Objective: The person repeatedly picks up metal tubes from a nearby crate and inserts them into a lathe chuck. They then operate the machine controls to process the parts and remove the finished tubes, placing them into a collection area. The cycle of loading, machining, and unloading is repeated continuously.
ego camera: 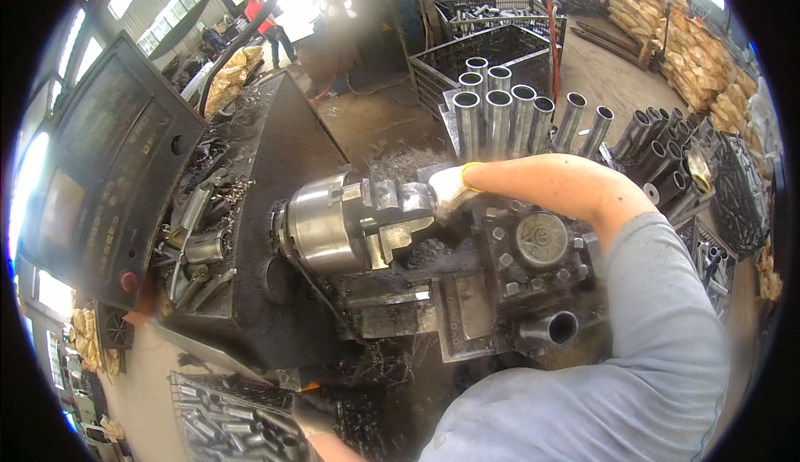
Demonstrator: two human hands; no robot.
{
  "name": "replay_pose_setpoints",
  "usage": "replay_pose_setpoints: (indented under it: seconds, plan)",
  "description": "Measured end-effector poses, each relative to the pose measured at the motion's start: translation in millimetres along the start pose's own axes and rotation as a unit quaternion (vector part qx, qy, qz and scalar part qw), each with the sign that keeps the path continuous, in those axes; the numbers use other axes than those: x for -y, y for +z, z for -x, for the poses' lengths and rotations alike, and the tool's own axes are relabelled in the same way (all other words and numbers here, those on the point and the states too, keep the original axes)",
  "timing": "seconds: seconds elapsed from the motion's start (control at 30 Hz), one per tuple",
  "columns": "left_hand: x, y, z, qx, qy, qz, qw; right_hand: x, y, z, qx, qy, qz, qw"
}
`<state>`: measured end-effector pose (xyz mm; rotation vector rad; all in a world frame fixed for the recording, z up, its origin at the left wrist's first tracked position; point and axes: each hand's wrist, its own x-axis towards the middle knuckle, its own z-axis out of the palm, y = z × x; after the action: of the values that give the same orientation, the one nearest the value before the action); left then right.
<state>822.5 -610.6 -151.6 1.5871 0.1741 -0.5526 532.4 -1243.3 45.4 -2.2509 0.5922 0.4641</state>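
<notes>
My right hand (447,194), in a white glove with a yellow cuff, is at the outer end of the jaws (400,202) of a lathe chuck (328,224). Its fingers point away from me, and whatever they may hold is hidden. Just right of that hand sits a bolted tool post (540,240). Low in the picture, my gloved left hand (312,417) is blurred beside the lathe's front, near a wire basket (178,393) of short metal tubes (240,427). I cannot tell whether it grips anything. One metal tube (556,329) lies on the carriage, its open end towards me.
Several steel tubes (499,124) stand upright behind the carriage, with more tubes (665,143) to the right. Dark metal swarf (431,252) lies under the chuck. A control cabinet (112,174) with a red button (128,282) stands left. A person (265,24) is in the background.
</notes>
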Motion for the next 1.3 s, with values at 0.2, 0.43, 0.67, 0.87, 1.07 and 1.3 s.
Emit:
replay_pose_setpoints:
  seconds: [0.2, 0.43, 0.67, 0.87, 1.07, 1.3]
  plan:
    - [4, 25, -2, -0.001, 0.047, 0.163, 0.985, 33, 0, 30, -0.083, 0.034, 0.214, 0.973]
    - [-80, 72, 96, -0.357, 0.355, -0.363, 0.784, 79, 55, 242, -0.479, -0.069, -0.038, 0.874]
    - [-337, 158, 68, -0.175, 0.713, -0.410, 0.541, 61, 201, 341, -0.636, 0.040, -0.268, 0.722]
    - [-459, 213, 2, -0.159, 0.349, -0.723, 0.575, 58, 267, 384, -0.610, 0.123, -0.270, 0.735]
    - [-308, 203, 140, -0.089, 0.788, -0.290, 0.535, 44, 300, 404, -0.543, 0.127, -0.304, 0.772]
    - [55, 129, 292, 0.256, 0.195, -0.475, 0.819, 20, 288, 348, -0.372, 0.038, -0.309, 0.875]
